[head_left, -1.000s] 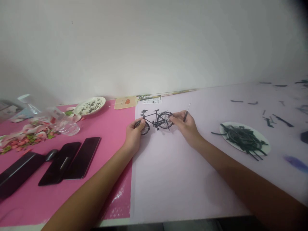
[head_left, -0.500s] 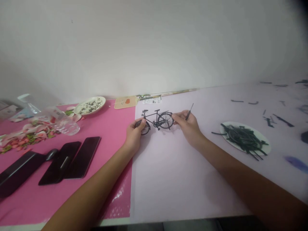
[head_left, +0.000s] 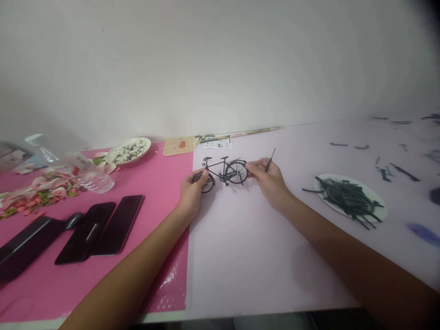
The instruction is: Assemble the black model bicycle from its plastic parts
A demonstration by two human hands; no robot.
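A small black model bicycle [head_left: 223,170] stands upright on the pale lilac sheet [head_left: 240,247], near the seam with the pink mat [head_left: 154,183]. My left hand [head_left: 192,192] pinches its front wheel between thumb and fingers. My right hand [head_left: 270,181] touches the rear wheel with its fingertips and holds a thin dark tool [head_left: 270,159] that sticks up and to the right from between the fingers.
A white plate [head_left: 376,213] piled with black plastic scraps lies to the right, with loose black bits scattered behind it. On the pink mat lie two dark phones [head_left: 103,227], a black case [head_left: 24,247], a clear bottle [head_left: 82,172] and a dish [head_left: 129,150].
My right hand has shifted slightly to the right along the rear wheel, and the tool has tilted a little more rightward. The bicycle and my left hand stay in place.
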